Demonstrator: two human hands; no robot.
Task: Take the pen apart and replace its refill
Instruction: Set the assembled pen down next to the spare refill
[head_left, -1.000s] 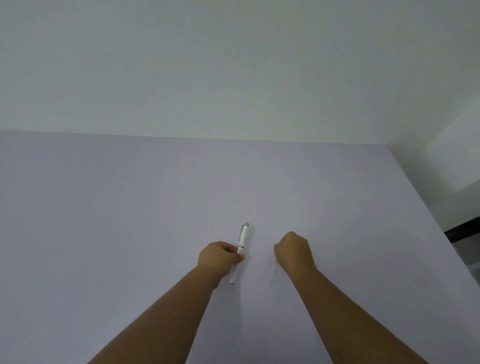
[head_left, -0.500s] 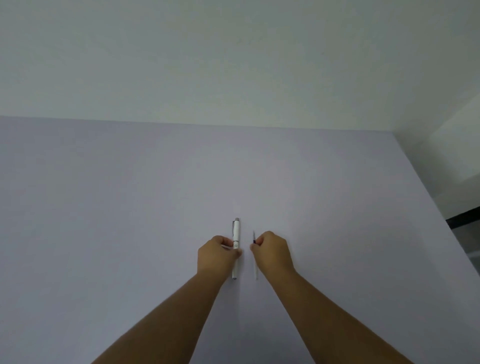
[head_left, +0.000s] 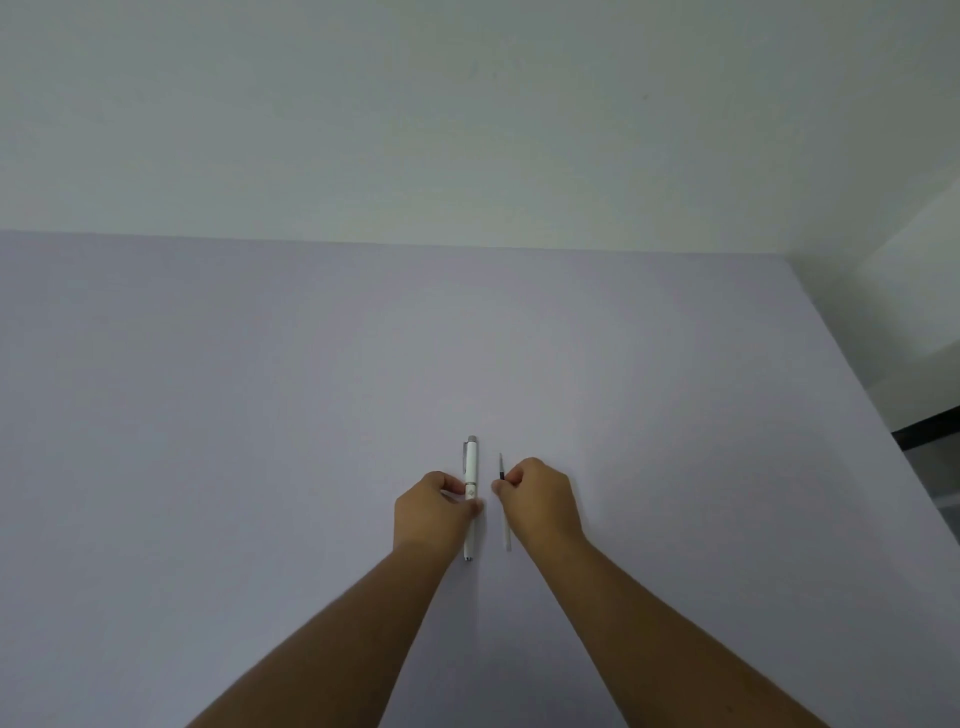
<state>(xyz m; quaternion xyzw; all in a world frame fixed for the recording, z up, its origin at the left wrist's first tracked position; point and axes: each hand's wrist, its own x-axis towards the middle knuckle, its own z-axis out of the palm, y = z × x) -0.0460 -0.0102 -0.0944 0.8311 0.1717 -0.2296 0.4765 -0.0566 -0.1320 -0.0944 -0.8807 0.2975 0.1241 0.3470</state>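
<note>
A white pen (head_left: 471, 465) with a silver cap end and clip lies lengthwise on the pale lilac table (head_left: 260, 415), pointing away from me. My left hand (head_left: 434, 506) pinches it around the middle. Just to its right lies a thin refill (head_left: 502, 467) with a dark tip end, parallel to the pen. My right hand (head_left: 543, 499) pinches the refill near its dark end, and the refill's white tail shows below the fingers. A small gap separates pen and refill.
The table's far edge meets a plain white wall (head_left: 467, 130). Its right edge (head_left: 857, 395) runs diagonally, with a dark floor strip (head_left: 930, 434) beyond it.
Both hands have drawn closer together. The pen turned from a slant to straight, and the refill moved left until it lies parallel beside the pen.
</note>
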